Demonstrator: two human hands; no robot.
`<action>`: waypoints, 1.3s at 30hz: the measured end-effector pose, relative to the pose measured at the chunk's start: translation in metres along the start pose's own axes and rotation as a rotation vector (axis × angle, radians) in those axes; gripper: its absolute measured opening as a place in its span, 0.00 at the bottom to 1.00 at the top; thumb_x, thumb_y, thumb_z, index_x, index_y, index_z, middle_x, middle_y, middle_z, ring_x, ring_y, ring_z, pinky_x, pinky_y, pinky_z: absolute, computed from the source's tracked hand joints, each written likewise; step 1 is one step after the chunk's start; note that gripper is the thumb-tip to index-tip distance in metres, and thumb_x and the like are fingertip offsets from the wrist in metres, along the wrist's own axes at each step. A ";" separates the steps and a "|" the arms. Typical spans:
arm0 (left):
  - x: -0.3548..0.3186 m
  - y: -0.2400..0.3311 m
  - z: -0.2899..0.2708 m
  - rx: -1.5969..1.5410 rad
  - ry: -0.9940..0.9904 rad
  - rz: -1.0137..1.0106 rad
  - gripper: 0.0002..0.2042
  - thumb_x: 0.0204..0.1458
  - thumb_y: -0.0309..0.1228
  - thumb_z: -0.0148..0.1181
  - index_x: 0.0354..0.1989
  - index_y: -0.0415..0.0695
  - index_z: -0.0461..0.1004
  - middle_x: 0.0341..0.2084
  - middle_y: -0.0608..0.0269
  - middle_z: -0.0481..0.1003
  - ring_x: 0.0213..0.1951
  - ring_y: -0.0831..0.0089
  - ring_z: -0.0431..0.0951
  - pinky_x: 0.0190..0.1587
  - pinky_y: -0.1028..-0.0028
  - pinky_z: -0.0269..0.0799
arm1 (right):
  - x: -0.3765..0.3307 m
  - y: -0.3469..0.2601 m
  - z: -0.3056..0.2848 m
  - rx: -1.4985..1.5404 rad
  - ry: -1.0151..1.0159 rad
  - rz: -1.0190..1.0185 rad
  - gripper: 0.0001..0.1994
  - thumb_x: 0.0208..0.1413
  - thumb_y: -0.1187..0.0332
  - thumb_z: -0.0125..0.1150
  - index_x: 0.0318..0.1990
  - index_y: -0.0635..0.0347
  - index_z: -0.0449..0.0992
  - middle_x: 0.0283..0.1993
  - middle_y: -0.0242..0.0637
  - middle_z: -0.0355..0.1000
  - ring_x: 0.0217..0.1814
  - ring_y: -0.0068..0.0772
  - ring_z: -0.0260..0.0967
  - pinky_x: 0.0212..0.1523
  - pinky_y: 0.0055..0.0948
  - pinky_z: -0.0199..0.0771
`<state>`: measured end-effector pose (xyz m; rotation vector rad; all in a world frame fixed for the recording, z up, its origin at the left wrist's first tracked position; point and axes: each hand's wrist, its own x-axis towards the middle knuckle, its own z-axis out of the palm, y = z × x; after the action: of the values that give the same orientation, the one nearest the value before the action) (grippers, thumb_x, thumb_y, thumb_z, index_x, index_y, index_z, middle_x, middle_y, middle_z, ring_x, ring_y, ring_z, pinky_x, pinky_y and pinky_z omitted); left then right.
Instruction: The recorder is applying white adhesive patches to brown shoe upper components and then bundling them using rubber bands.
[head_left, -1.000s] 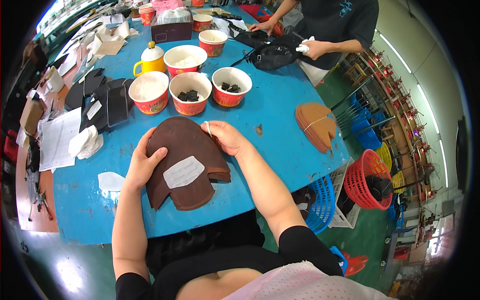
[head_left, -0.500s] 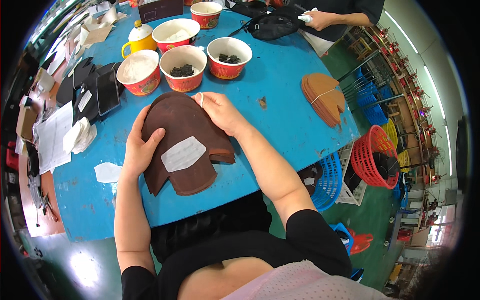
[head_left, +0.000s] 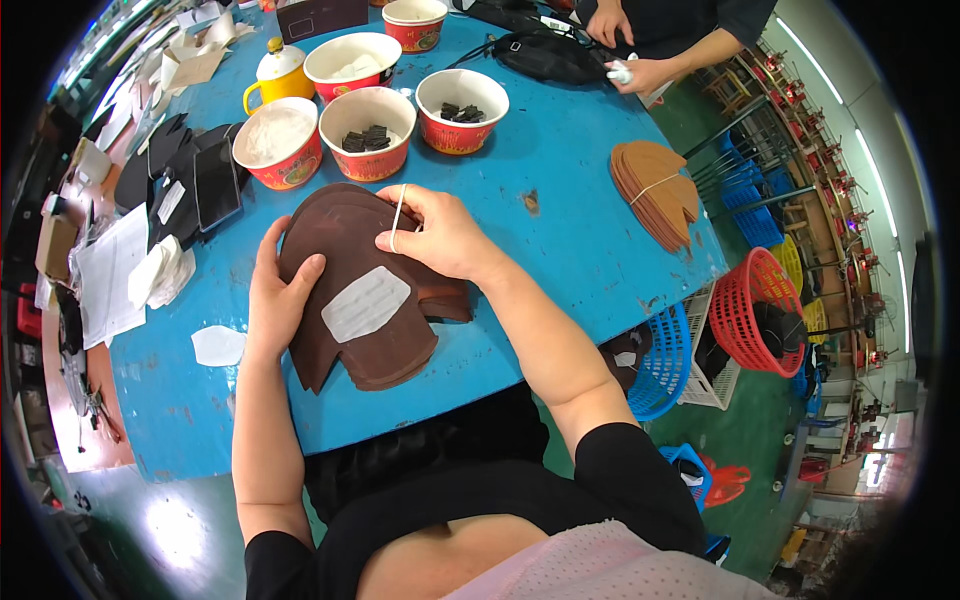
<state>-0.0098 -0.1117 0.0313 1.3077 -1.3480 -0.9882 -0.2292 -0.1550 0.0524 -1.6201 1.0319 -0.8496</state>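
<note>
A stack of dark brown leather-like cut pieces [head_left: 385,350] stands tilted at the near side of the blue table. A pale paper patch [head_left: 366,303] lies on its front face. My left hand [head_left: 278,300] grips the stack's left side, thumb on the front and fingers behind. At the upper right edge, my right hand [head_left: 440,235] pinches a white elastic band [head_left: 398,215], which is stretched over the fingers. Whether the band runs behind the stack is hidden.
Paper tubs, one a tub of black bits [head_left: 367,148], stand beyond the stack near a yellow mug [head_left: 276,78]. A banded tan stack [head_left: 655,195] lies at the right. Black pieces [head_left: 180,180] lie left. Across the table, a person's hands [head_left: 640,72] work by a black bag [head_left: 545,55].
My right hand has shifted down onto the front of the stack, and the elastic band now shows drawn out longer. Across the table, the other person's second hand has come into view.
</note>
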 end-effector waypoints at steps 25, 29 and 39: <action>-0.010 0.020 -0.013 -0.388 -0.230 -0.097 0.21 0.48 0.28 0.64 0.50 0.35 0.68 0.43 0.61 0.74 0.44 0.75 0.73 0.49 0.73 0.68 | 0.006 0.004 -0.024 0.220 -0.148 -0.062 0.22 0.53 0.73 0.59 0.56 0.65 0.65 0.48 0.33 0.69 0.48 0.19 0.66 0.49 0.22 0.69; -0.012 0.024 -0.010 -0.406 -0.269 -0.029 0.20 0.49 0.26 0.62 0.52 0.36 0.68 0.43 0.62 0.74 0.44 0.78 0.72 0.49 0.74 0.68 | 0.008 -0.022 -0.037 0.273 0.013 -0.183 0.21 0.51 0.76 0.61 0.54 0.65 0.68 0.48 0.33 0.69 0.49 0.22 0.67 0.50 0.22 0.70; -0.017 0.024 -0.008 -0.312 -0.240 0.003 0.18 0.50 0.25 0.61 0.50 0.37 0.68 0.40 0.65 0.75 0.42 0.79 0.72 0.47 0.76 0.68 | 0.032 -0.143 0.053 -1.468 -0.521 -0.305 0.13 0.41 0.61 0.64 0.34 0.56 0.78 0.35 0.38 0.75 0.40 0.36 0.73 0.38 0.36 0.70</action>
<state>-0.0073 -0.0919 0.0546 0.9744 -1.3074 -1.3274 -0.1377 -0.1451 0.1778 -3.0253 1.0393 0.3977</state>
